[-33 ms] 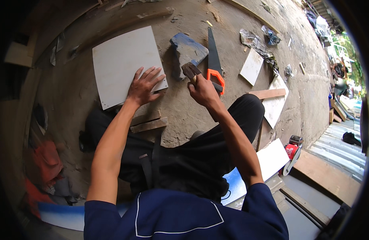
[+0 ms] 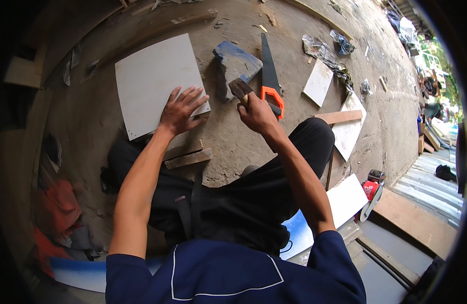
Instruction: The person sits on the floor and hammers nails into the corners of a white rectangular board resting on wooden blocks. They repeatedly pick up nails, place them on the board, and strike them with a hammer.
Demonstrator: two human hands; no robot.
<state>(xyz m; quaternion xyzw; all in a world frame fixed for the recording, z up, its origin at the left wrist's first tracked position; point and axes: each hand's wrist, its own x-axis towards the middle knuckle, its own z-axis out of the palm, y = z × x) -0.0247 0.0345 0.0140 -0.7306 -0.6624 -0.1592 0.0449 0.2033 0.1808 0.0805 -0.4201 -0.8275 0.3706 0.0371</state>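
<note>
Nearest, two bent legs in black cloth trousers (image 2: 238, 213) lie around short, rough, brown wooden strips (image 2: 189, 159). Beyond them, the left hand (image 2: 181, 111) rests palm down, fingers spread, at the near right corner of a white, flat, four-sided board (image 2: 151, 83), which lies left of centre, low over the grey-brown floor (image 2: 226, 126). The board looks stiff and fairly light; its smooth face could slip, so opposite edges should give the best hold, with care at the corners, which might chip. To its right, the right hand (image 2: 258, 112) is wrapped around a dark-headed, wooden-handled hammer (image 2: 240, 88), probably head-heavy and steadiest gripped low on the handle. Farther out sit a rough, blue-and-grey stone-like block (image 2: 243, 62), likely heavy, and a dark-bladed, orange-handled handsaw (image 2: 270, 63)
</note>
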